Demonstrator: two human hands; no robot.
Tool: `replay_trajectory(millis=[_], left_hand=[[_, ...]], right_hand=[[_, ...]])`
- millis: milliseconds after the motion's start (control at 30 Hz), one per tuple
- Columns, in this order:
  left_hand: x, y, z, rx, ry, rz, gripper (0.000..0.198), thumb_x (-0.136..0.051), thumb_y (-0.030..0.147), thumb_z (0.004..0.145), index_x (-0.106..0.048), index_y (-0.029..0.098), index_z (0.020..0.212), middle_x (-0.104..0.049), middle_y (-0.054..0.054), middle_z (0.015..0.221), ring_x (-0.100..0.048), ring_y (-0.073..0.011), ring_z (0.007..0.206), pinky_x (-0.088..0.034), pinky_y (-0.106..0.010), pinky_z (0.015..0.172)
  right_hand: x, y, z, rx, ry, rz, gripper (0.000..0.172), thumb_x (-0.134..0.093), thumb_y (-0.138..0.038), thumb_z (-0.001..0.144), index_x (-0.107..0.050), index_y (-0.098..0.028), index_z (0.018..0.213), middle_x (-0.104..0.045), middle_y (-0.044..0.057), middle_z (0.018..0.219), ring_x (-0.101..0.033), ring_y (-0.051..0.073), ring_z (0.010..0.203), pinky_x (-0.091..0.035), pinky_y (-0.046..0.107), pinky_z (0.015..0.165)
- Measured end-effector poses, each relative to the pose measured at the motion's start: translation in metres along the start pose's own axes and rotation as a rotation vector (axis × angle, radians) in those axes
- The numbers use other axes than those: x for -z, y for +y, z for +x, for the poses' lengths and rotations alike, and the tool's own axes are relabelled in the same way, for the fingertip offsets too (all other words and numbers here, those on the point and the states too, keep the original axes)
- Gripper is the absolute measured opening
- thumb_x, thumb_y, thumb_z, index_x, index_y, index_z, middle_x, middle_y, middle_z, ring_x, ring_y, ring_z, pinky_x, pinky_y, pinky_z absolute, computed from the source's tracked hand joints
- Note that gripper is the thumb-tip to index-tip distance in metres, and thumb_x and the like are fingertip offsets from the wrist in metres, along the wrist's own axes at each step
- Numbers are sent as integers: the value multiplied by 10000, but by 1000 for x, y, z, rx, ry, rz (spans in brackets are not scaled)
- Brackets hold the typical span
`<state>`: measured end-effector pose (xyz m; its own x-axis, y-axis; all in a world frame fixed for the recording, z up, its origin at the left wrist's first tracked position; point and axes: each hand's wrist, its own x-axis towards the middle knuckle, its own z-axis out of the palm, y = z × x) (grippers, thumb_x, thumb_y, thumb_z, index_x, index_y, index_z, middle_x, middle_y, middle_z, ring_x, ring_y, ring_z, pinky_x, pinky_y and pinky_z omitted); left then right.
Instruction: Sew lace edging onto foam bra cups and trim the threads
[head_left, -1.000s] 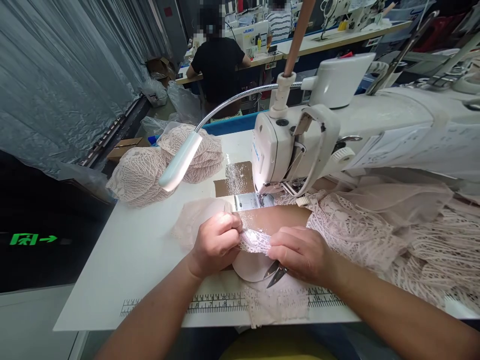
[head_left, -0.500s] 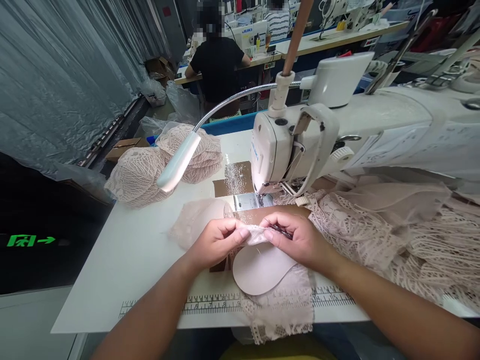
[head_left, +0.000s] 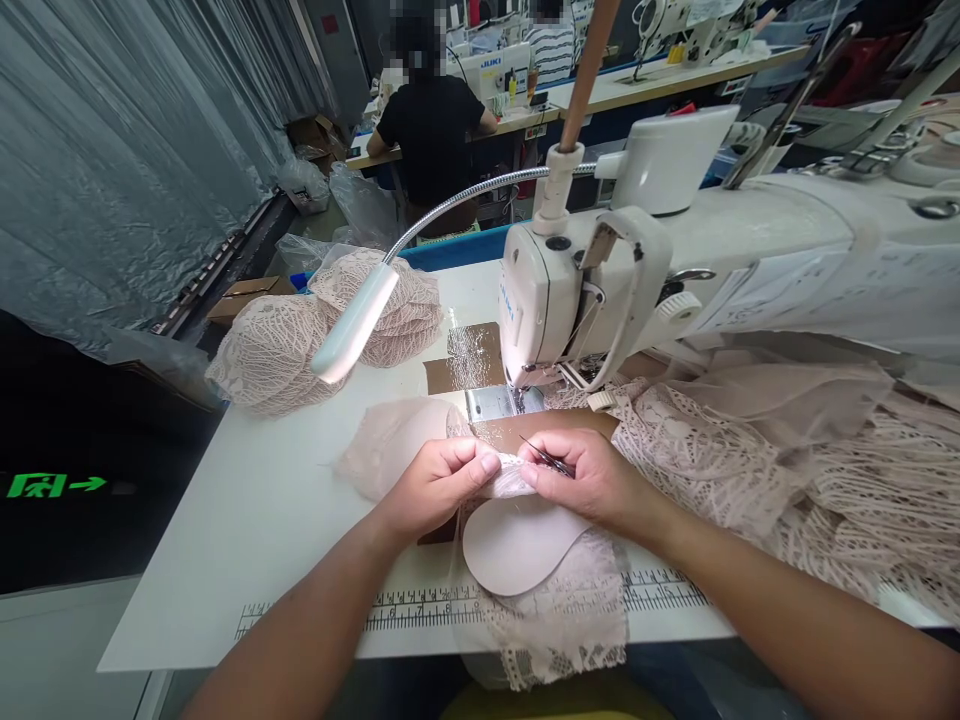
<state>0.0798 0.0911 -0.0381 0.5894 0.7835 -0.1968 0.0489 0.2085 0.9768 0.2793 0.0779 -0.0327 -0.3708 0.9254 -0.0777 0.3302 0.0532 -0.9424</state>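
Note:
My left hand (head_left: 441, 482) pinches the left end of a pale lace edge (head_left: 508, 476) between thumb and fingers. The other end of that edge is pinched by my right hand (head_left: 574, 475), which also has small dark snips (head_left: 551, 459) held in its fingers. Below both hands hangs the lace piece (head_left: 559, 610) with a smooth, pale rounded cup (head_left: 517, 548) on it, draping over the table's front edge. A sheer piece with a cup (head_left: 394, 445) lies left of the needle area. The sewing machine head (head_left: 541, 300) stands just beyond my hands.
Stacked lace cups (head_left: 274, 350) lie at the table's back left under a lamp (head_left: 356, 325). Heaped lace fabric (head_left: 750, 470) covers the right side. A ruler strip (head_left: 420, 608) runs along the front of the table (head_left: 247, 520). A person in black (head_left: 431, 135) sits beyond.
The lace edge between my hands has shifted slightly, and more sheer fabric shows below my left hand. The snips' tip now points up from my right fingers. The view has moved slightly.

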Motion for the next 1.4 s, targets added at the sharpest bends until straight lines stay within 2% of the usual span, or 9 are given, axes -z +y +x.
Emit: replay_trajectory(millis=[167,367,600,800,933,1100,1233,1400], left_hand=[[0,2,0,-2,14,-36,294,-552,380,856,-533,119,723,-450,9,632,-377,-76,574,-305,-208,532],[1,2,-1,42,-40,-39,260,-619,379,808,-574,124,838,-452,16,644,-353,-70,551,-255,-205,497],[1,2,0,82,-22,-13,312,-673,400,754,-521,128,771,-424,31,638,-341,-63,552,-244,-199,500],[-4,1,3,70,-13,-114,340,-727,365,704,-468,148,741,-446,33,651,-385,-66,572,-284,-198,522],[-6,-1,5,81,16,-193,307,-685,366,751,-463,155,738,-440,39,625,-372,-56,528,-275,-196,490],[-5,-4,7,28,29,-293,226,-652,299,792,-490,144,761,-566,-30,830,-517,-103,698,-386,-225,625],[-4,-7,8,4,48,-323,209,-660,278,784,-502,142,769,-588,-37,870,-544,-121,750,-404,-241,678],[-3,-8,9,-15,82,-301,224,-672,293,773,-503,145,767,-579,-15,805,-518,-95,669,-390,-215,617]], right_hand=[[1,0,-1,-4,-2,5,98,-508,-200,761,-546,-169,677,-477,-22,633,-394,107,594,-308,242,538],[1,-1,0,17,30,10,123,-505,-217,761,-572,-170,669,-488,-16,615,-412,115,579,-302,247,520],[1,2,1,19,17,45,143,-508,-255,783,-591,-168,704,-514,-9,635,-441,120,589,-322,246,522],[-1,-1,2,0,-5,29,173,-542,-293,799,-562,-162,687,-514,-4,650,-452,123,626,-353,251,563],[-3,-4,1,-11,-28,40,161,-533,-277,800,-554,-161,690,-495,-7,648,-424,116,615,-328,247,543],[-2,-3,1,-18,-17,55,107,-549,-218,753,-534,-164,662,-437,-31,610,-362,98,576,-291,232,514],[-1,-2,2,-3,-17,40,84,-533,-201,753,-546,-166,678,-454,-30,627,-386,101,587,-306,235,532],[1,-2,1,-1,-16,15,90,-517,-209,760,-558,-170,690,-501,-21,654,-426,114,611,-329,243,556]])
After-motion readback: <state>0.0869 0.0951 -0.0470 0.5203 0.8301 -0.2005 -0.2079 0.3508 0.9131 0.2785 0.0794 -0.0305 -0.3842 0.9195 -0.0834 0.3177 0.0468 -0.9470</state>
